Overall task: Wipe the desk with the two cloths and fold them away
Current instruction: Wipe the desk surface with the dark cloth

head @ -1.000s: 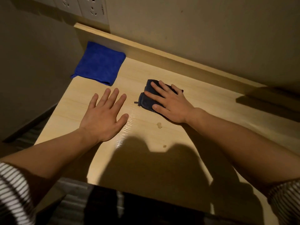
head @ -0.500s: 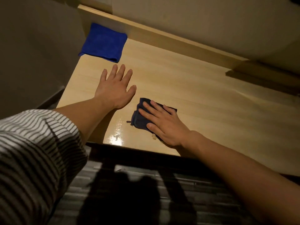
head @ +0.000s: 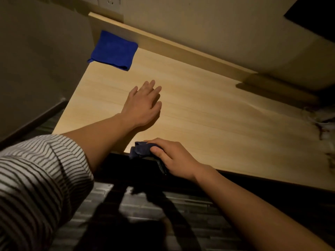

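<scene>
A dark navy cloth (head: 141,150) lies bunched at the very front edge of the pale wooden desk (head: 208,109), partly hanging over it. My right hand (head: 174,158) is closed over this cloth, with the fingers curled on top of it. My left hand (head: 143,105) rests flat on the desk further in, palm down, fingers together and holding nothing. A bright blue cloth (head: 114,50), folded into a square, sits in the far left corner of the desk against the back rail.
A raised wooden rail (head: 181,46) runs along the desk's back under the wall. A wall socket (head: 109,2) sits above the left corner. Some tangled pale objects (head: 322,124) lie at the desk's right end. Below the front edge is striped flooring (head: 181,223).
My right hand has dragged the navy cloth toward me to the desk's front edge, and the cloth has bunched up. My left hand stayed flat on the desk.
</scene>
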`<action>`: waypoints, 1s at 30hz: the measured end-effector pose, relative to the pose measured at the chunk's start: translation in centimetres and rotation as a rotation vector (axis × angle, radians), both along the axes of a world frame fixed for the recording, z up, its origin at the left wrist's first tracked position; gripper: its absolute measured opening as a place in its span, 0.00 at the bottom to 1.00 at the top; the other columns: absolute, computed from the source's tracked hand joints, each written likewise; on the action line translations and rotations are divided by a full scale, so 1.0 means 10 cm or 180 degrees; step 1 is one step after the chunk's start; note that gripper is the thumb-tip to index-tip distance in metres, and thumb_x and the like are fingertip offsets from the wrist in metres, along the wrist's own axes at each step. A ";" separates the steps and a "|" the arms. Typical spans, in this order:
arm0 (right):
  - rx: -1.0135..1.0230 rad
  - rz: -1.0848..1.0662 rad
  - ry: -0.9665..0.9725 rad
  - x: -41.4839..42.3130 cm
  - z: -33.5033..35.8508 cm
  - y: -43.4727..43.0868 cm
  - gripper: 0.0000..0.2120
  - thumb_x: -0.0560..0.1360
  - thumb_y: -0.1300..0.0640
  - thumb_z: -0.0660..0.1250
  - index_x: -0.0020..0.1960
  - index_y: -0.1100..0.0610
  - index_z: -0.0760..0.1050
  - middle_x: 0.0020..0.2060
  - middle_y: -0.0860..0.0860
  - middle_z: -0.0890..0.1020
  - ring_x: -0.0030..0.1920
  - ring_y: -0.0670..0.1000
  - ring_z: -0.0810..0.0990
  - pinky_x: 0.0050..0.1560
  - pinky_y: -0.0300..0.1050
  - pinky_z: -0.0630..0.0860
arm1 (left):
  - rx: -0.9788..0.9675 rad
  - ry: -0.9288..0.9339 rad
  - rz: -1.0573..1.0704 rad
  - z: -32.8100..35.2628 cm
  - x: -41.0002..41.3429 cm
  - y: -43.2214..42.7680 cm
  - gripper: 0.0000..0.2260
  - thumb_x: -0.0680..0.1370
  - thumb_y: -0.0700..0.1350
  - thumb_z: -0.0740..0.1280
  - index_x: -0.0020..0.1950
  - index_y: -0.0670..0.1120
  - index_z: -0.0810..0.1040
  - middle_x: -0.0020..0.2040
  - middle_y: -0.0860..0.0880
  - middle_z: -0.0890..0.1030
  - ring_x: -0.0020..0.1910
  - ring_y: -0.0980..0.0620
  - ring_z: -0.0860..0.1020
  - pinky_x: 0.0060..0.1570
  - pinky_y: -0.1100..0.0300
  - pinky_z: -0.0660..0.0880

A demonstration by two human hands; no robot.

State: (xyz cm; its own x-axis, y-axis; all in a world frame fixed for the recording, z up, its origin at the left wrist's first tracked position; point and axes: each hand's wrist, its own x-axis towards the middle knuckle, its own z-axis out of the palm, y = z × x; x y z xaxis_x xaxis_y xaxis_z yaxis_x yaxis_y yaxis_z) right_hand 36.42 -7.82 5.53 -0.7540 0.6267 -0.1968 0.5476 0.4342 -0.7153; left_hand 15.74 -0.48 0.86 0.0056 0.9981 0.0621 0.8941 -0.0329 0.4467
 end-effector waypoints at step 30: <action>0.1675 0.0904 -0.1330 0.36 -0.30 3.71 0.31 0.82 0.31 0.37 0.83 0.38 0.49 0.84 0.45 0.53 0.82 0.53 0.54 0.74 0.61 0.57 | -0.0652 0.1009 0.0509 -0.25 0.35 0.19 0.34 0.83 0.71 0.41 0.87 0.60 0.42 0.88 0.53 0.41 0.85 0.53 0.36 0.83 0.43 0.41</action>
State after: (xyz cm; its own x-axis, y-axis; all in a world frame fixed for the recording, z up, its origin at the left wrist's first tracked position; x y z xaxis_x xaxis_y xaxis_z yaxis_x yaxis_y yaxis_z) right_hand 40.07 29.32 2.49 -0.8294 0.5090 -0.2303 0.5444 0.8289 -0.1284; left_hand 19.20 1.37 -1.61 -0.1637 0.9795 -0.1178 0.9751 0.1787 0.1311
